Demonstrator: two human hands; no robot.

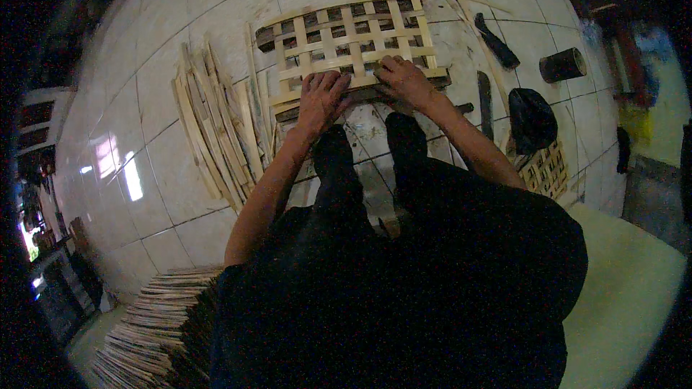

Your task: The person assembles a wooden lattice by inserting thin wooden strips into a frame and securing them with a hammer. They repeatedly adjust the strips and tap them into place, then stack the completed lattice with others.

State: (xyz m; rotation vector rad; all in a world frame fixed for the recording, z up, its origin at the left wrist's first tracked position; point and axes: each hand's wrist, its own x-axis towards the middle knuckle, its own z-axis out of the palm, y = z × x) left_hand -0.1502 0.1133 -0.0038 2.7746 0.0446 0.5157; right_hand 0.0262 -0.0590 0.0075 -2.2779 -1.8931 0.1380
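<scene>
An open lattice of pale bamboo strips point(356, 47) lies over dark wooden pieces on the tiled floor in front of me. At its near edge, my left hand point(324, 101) has its fingers bent over the nearest crosswise strip, left of the middle. A short way to the right, my right hand point(405, 84) is closed on the same near edge, with thumb and fingers drawn together. Both palms face down, so the fingertips are partly hidden. The near bamboo strip point(362, 82) runs between the two hands.
Loose bamboo strips point(209, 122) lie at left; a stacked bundle point(155, 324) stands lower left. To the right are a dark cylinder point(563, 65), a dark curved tool point(497, 42), a flat dark blade point(485, 104), a black bag point(532, 121) and another woven lattice point(546, 171).
</scene>
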